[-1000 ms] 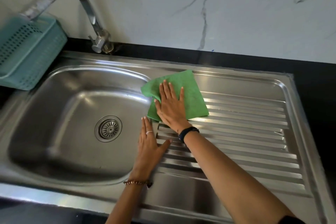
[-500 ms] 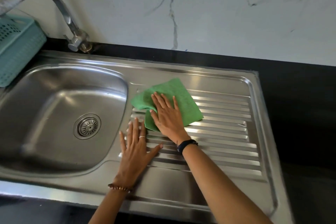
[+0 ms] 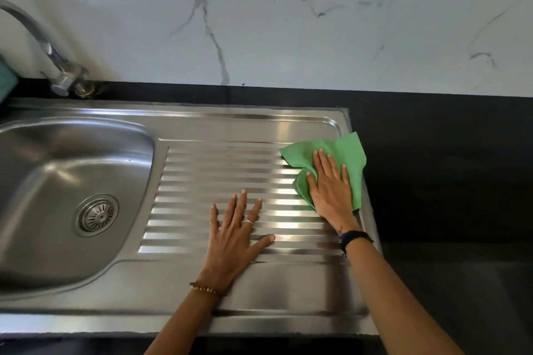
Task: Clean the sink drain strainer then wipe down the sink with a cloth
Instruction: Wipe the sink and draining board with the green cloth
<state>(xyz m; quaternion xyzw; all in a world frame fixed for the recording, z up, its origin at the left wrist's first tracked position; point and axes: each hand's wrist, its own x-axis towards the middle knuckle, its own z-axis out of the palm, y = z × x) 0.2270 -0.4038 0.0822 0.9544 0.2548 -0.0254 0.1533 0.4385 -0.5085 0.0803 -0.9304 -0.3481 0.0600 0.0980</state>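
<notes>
The right hand [image 3: 330,190] is pressed flat, fingers spread, on the green cloth [image 3: 343,153], which has been swept from the basin's edge to the drainboard's [image 3: 225,170] three o'clock end. The left hand [image 3: 233,236], open, braces at six o'clock. The strainer [image 3: 96,215] is seated at nine o'clock; wiping is judged well advanced.

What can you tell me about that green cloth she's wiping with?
The green cloth is a thin, soft-looking fabric, plain in colour and rumpled into loose folds rather than spread flat. It lies at the far right end of the ribbed steel draining board, with its right edge reaching over the sink rim onto the black counter. The right hand presses flat on top of it, fingers spread, covering its lower half. The left hand rests on the ribs, apart from it.
</notes>
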